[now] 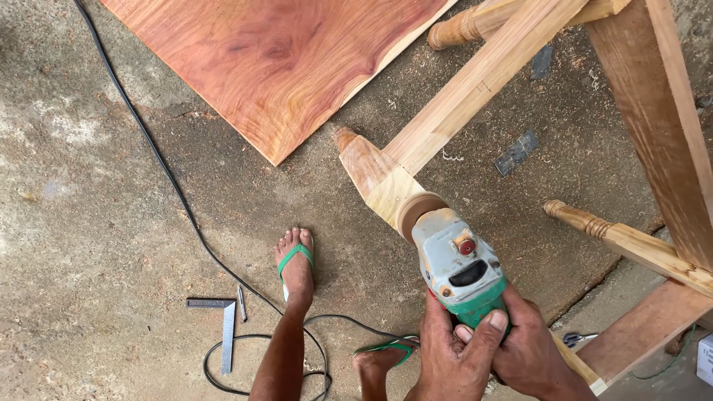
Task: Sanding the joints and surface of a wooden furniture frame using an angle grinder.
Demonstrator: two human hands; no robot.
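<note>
Sawdust-strewn concrete floor lies under a wooden furniture frame. Both hands wrap the green body of an angle grinder: left hand with fingers curled tight around it, right hand clasped beside. Just beyond the fingertips, its sanding disc presses the carved leg.

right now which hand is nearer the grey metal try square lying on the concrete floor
Left. The left hand grips the green angle grinder on the side toward the grey metal try square; the right hand grips it on the far side, farther away.
</note>
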